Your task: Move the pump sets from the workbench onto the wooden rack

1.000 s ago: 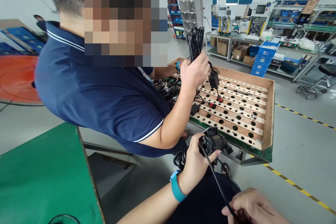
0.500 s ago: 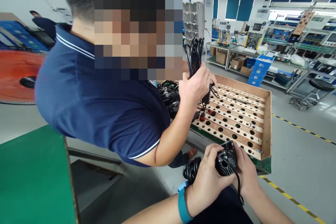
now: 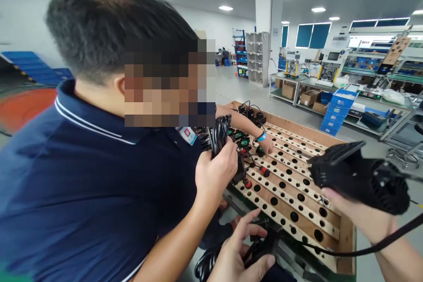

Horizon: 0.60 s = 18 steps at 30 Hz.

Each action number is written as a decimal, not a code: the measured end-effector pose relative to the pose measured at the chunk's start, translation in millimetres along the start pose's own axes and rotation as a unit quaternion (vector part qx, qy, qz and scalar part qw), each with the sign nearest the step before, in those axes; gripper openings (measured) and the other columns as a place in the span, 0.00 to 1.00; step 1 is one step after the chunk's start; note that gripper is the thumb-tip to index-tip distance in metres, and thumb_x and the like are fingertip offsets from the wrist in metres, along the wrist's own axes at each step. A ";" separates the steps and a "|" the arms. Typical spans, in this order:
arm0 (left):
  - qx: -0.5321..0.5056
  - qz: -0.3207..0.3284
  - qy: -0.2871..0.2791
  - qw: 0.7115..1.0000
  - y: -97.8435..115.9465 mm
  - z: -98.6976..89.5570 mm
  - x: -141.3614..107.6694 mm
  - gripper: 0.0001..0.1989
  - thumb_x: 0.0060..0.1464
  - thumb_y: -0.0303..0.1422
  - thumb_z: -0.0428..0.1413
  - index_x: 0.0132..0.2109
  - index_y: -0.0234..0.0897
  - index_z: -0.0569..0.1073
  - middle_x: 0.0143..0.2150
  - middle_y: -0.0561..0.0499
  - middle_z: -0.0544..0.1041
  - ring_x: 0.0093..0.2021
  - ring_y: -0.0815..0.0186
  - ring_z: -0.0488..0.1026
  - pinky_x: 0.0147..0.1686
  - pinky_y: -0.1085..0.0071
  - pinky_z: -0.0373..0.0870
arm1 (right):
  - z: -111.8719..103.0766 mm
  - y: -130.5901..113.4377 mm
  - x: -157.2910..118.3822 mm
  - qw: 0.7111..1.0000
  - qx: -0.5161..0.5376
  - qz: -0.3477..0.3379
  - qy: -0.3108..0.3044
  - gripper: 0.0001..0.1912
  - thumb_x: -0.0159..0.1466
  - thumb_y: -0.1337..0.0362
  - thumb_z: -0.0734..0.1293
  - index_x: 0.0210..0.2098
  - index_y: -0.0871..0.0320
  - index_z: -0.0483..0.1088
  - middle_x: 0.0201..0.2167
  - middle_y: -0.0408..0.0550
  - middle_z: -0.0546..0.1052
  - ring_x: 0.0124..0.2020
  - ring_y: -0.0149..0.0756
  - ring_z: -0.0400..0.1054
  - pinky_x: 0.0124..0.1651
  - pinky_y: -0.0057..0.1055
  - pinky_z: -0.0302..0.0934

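At the right, my right hand (image 3: 360, 216) holds up a black device (image 3: 357, 176) with a ribbed round end, its fingers mostly hidden behind it. A black cable (image 3: 346, 253) runs from its right side leftward across the wooden tray's front. My left hand (image 3: 241, 246), low in the middle, curls around a dark part with a coiled black cable (image 3: 208, 264) beside it. The perforated wooden tray (image 3: 346, 238) lies beyond both hands, with red-tipped plugs (image 3: 265, 171) at its left side.
A person in a navy shirt (image 3: 109, 185) stands close on the left, one hand gripping a black cable bundle (image 3: 220, 134), the other reaching into the tray. Blue stacked bins (image 3: 337, 112) and a workbench (image 3: 304, 81) stand behind.
My hands have parted; the right one has lifted the black device up and right, while the left stays low with the cable. The person's other arm now stretches over the tray. The view has shifted.
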State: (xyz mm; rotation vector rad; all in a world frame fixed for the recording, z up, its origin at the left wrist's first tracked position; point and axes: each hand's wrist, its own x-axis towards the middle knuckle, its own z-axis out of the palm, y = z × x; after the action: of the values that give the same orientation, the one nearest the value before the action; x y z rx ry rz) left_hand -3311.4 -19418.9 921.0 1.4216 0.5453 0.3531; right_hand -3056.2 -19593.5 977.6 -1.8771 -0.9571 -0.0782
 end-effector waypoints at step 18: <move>-0.753 -0.215 0.107 0.612 12.9 -15.2 192.5 0.31 0.59 0.29 0.54 0.67 0.26 0.56 0.52 0.37 0.70 0.52 0.60 0.77 0.49 0.72 0.80 | 208.3 233.6 364.2 0.997 0.068 0.043 -0.006 0.31 0.44 0.53 0.79 0.43 0.60 0.70 0.39 0.52 0.79 0.40 0.46 0.73 0.50 0.44 0.67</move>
State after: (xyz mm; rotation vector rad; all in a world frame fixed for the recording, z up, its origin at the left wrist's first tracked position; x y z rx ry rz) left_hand -3159.2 -19300.5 905.0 -0.4356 0.5008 0.4074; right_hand -2726.9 -19264.8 858.8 -1.7923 -0.8674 0.0489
